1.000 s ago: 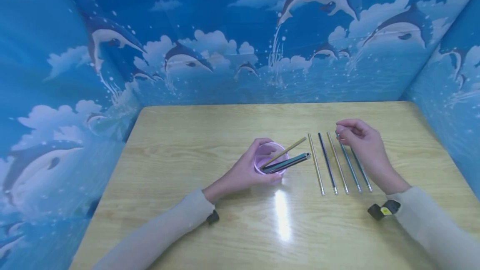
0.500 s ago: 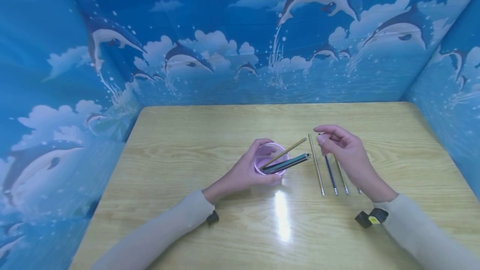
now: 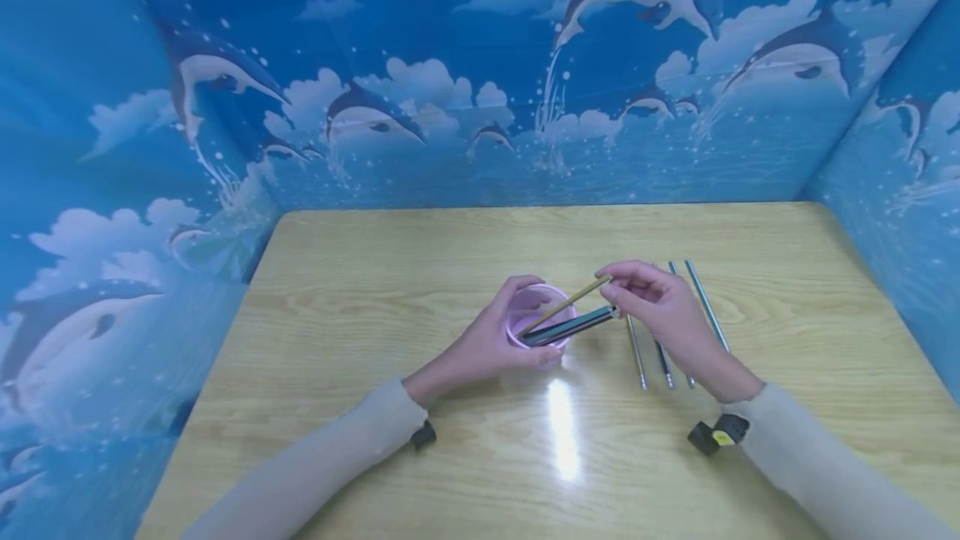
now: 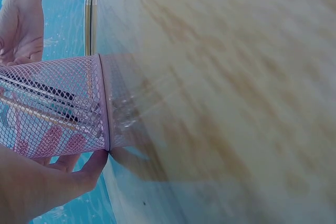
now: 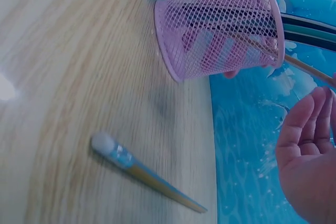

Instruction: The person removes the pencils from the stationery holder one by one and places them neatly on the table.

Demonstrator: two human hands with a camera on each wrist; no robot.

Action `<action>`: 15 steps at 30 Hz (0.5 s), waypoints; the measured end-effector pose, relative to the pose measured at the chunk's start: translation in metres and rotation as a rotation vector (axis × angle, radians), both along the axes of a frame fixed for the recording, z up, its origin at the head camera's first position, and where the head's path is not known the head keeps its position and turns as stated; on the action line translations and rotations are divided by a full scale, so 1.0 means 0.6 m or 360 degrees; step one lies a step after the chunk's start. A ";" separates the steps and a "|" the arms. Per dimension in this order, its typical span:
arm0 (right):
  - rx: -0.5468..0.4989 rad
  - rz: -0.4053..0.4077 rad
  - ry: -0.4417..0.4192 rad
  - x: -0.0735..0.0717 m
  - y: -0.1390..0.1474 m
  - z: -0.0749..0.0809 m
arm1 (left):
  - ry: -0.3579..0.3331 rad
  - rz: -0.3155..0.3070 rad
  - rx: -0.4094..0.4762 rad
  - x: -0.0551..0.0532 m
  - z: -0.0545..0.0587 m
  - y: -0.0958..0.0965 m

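Note:
My left hand point(image 3: 491, 340) grips a pink mesh pencil cup point(image 5: 173, 51), fingers and thumb curled round its sides. The cup stands upright on the table. A yellow pencil point(image 3: 566, 302) leans out of it to the right, beside a bundle of dark and teal pencils point(image 3: 573, 327). At the yellow pencil's upper end, my right hand point(image 3: 663, 307) pinches it between thumb and forefinger; its lower end is still inside the cup. Beneath and beyond the right hand lie several pencils in a row, partly covered by it, including a teal pencil point(image 3: 707, 305).
The wood-grain table point(image 3: 375, 273) meets a blue dolphin-print backdrop point(image 3: 450, 107) at its far edge and sides. In the right wrist view, an eraser-tipped pencil point(image 5: 157, 182) lies close by the cup. A bright reflection shows on the tabletop before the cup.
My right hand has moved left, from over the rightmost pencils in the row to the yellow pencil's end at the cup. The left hand and cup have stayed in place.

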State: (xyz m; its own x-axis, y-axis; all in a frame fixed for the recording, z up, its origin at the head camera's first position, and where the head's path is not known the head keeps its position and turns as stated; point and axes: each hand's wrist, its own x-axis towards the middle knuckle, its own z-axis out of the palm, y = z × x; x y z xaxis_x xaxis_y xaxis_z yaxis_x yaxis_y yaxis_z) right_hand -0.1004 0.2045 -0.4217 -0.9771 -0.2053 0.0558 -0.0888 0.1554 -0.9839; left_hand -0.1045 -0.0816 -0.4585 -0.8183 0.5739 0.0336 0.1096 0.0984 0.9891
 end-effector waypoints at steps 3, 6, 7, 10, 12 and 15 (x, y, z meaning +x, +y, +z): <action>-0.0015 -0.0013 -0.0006 -0.001 -0.006 0.001 | 0.0008 0.0003 -0.0006 0.000 0.001 0.000; -0.0033 -0.0019 0.0005 -0.002 -0.010 0.002 | 0.0012 0.0004 -0.0014 0.000 0.001 -0.001; -0.0053 -0.0015 0.0003 -0.002 -0.011 0.002 | 0.0011 0.0003 -0.0013 -0.001 0.001 -0.001; -0.0157 -0.0015 -0.0013 -0.004 -0.014 0.000 | 0.0011 -0.0003 -0.0005 -0.002 -0.001 -0.001; -0.0237 -0.0022 -0.0002 -0.006 -0.015 -0.001 | 0.0016 -0.0007 0.0008 -0.002 -0.002 -0.001; -0.0316 -0.0040 0.0081 -0.008 -0.016 -0.002 | 0.0034 -0.0015 0.0027 -0.003 -0.003 -0.001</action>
State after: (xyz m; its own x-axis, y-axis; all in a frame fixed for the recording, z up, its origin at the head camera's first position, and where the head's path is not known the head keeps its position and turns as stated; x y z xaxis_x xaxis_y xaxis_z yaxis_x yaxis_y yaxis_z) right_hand -0.1053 0.1950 -0.4227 -0.9766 -0.1610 0.1423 -0.1379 -0.0384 -0.9897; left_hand -0.1062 -0.0822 -0.4601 -0.8120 0.5805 0.0607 0.1316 0.0807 0.9880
